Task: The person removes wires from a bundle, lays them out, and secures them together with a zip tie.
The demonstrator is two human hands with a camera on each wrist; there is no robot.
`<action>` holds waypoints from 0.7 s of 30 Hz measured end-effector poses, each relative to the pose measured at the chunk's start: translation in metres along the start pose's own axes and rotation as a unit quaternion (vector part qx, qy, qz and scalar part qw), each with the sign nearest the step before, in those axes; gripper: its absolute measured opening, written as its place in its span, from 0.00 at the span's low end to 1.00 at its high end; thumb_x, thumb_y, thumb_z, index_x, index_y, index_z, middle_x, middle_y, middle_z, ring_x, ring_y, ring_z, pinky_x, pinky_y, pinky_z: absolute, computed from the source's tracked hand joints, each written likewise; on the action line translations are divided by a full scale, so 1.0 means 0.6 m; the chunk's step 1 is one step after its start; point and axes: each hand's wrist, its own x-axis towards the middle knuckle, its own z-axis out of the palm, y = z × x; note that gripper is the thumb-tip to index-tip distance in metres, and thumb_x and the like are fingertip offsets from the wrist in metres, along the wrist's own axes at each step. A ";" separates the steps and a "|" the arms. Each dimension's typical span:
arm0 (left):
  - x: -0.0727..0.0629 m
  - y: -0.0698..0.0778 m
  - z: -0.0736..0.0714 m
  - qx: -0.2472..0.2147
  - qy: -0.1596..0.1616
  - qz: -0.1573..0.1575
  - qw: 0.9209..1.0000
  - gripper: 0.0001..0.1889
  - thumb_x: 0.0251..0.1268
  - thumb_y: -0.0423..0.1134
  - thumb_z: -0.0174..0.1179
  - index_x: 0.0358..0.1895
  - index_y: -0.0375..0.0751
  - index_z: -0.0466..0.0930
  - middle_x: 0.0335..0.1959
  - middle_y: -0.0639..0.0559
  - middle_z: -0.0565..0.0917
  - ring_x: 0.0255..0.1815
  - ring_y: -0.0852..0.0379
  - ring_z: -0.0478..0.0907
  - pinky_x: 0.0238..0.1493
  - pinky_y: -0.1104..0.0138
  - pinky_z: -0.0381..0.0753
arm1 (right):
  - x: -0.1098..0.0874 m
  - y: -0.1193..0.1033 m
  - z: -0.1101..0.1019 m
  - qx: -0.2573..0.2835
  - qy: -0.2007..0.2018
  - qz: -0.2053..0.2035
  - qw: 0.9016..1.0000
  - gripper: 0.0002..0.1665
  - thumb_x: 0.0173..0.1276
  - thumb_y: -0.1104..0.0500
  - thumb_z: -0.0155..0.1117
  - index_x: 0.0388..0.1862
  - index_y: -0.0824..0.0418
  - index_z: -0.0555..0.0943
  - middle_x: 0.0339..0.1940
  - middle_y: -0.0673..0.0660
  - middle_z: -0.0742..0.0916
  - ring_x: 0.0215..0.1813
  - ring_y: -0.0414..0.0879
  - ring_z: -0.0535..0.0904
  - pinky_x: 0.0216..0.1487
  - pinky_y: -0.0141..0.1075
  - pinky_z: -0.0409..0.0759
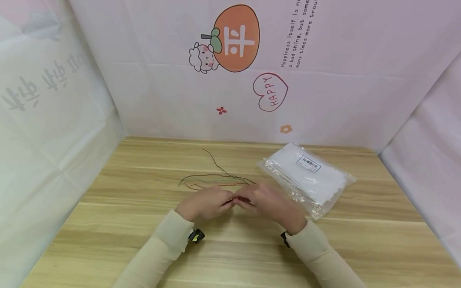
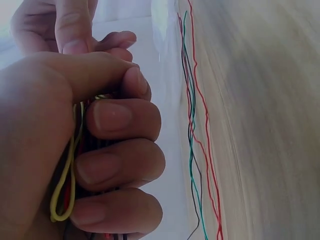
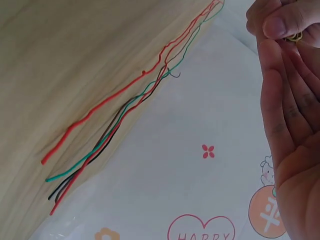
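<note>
Two bare hands at work on coloured wires over a wood-grain table [image 1: 237,265]. We see the left hand [image 1: 207,202] curled firmly round a wire bundle [image 2: 61,218]; a yellow loop protrudes beside its palm, and dark and red strands show between its fingers. The right hand [image 1: 270,203] meets it at the thumb end, and there we read a pinch on the same bundle, a reddish sliver showing at the thumb; how many strands it takes in we cannot tell. Just beyond both hands, we note loose wires [image 3: 95,149] in red, green and black lying roughly side by side on the table, one dark strand curving away. To the right lies a clear packet [image 1: 322,180] with white contents and a barcode label. Behind rises a printed cloth [image 1: 165,99] bearing an orange fruit and a heart lettered "HAPPY".
</note>
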 end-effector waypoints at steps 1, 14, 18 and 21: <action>0.000 0.002 0.000 0.001 -0.003 -0.006 1.000 0.17 0.88 0.45 0.45 0.57 0.46 0.84 0.33 0.57 0.82 0.32 0.64 0.73 0.46 0.63 0.80 | 0.000 -0.002 0.001 0.000 -0.001 0.000 1.000 0.07 0.69 0.61 0.76 0.44 0.60 0.90 0.38 0.50 0.93 0.40 0.39 0.90 0.44 0.31 0.87; -0.002 0.005 0.000 -0.013 -0.005 -0.022 1.000 0.15 0.87 0.43 0.44 0.47 0.46 0.83 0.26 0.59 0.72 0.26 0.64 0.67 0.37 0.66 0.75 | -0.003 0.010 0.000 0.033 0.057 -0.030 0.997 0.08 0.57 0.71 0.70 0.31 0.59 0.87 0.27 0.48 0.89 0.28 0.35 0.81 0.31 0.24 0.77; -0.003 0.003 -0.003 -0.027 -0.023 -0.030 0.999 0.17 0.88 0.42 0.43 0.38 0.44 0.78 0.25 0.59 0.69 0.27 0.64 0.66 0.37 0.66 0.74 | -0.006 0.021 -0.007 0.033 0.059 -0.019 0.998 0.09 0.54 0.71 0.68 0.27 0.57 0.85 0.24 0.47 0.86 0.26 0.34 0.78 0.29 0.20 0.74; -0.005 0.006 -0.004 -0.026 -0.029 -0.027 0.999 0.17 0.88 0.42 0.43 0.46 0.43 0.82 0.29 0.58 0.73 0.30 0.63 0.69 0.42 0.65 0.76 | -0.004 0.018 -0.011 0.018 0.039 -0.019 0.999 0.06 0.61 0.67 0.72 0.31 0.56 0.88 0.27 0.46 0.89 0.28 0.33 0.82 0.32 0.21 0.78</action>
